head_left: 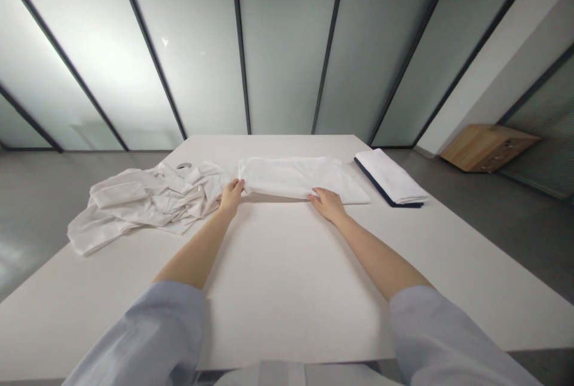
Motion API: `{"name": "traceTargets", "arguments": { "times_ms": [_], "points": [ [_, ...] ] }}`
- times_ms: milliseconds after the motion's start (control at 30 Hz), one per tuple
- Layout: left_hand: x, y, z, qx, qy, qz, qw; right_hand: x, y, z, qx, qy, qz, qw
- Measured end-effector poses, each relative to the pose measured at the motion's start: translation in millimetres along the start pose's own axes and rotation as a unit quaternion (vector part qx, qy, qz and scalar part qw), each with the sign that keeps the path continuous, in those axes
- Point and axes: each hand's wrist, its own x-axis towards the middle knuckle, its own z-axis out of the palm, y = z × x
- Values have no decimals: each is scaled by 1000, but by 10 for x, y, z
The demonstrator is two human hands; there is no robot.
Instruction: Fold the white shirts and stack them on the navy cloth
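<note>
A white cloth point(287, 175), folded into a long flat strip, lies across the middle of the table. At its left end, my left hand point(231, 195) pinches the near corner between thumb and fingers. Farther right along the near edge, my right hand point(329, 205) grips the cloth with bent fingers. Between the two hands that edge is lifted slightly, with a thin shadow under it. The cloth's right end rests flat beyond my right hand. My fingertips are partly hidden by the fabric.
A crumpled heap of white cloth point(147, 198) spreads over the table's left side, with a small dark round object point(183, 166) behind it. A folded white cloth point(390, 175) lies on a dark blue one point(381, 189) at right. A wooden cabinet point(482, 146) stands on the floor.
</note>
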Motion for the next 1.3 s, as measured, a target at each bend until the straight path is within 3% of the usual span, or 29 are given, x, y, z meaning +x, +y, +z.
{"name": "traceTargets", "arguments": {
  "times_ms": [67, 167, 267, 333, 433, 633, 767, 867, 933, 1100, 1300],
  "points": [
    [-4, 13, 17, -43, -39, 7, 998, 1, -16, -26, 8, 5, 14, 1000],
    [-54, 32, 54, 64, -77, 32, 994, -2, -42, -58, 15, 12, 36, 999],
    [-107, 57, 67, 215, -43, 67, 973, -6, -56, -72, 20, 12, 46, 999],
    [-119, 82, 45, 262, -6, 72, 962, -6, -59, -74, 22, 11, 50, 998],
    [-109, 122, -19, 269, 38, 56, 961, -8, -61, -78, 19, 8, 57, 998],
    [-126, 181, -37, 272, -7, 69, 960, -19, -69, -91, 13, 5, 61, 998],
    [-140, 194, -16, 315, 31, 71, 946, -13, -59, -80, 8, 9, 61, 998],
    [-113, 163, -37, 268, 75, 40, 960, -9, -51, -76, 3, 5, 66, 998],
    [-78, 133, -44, 175, 96, 7, 980, -10, -49, -79, 1, 6, 65, 998],
    [-2, 119, -14, -59, 32, -29, 997, -15, -56, -109, -5, 6, 73, 997],
    [-30, 240, 13, 9, 59, 10, 998, -15, -59, -150, -5, 9, 95, 995]
  ]
}}
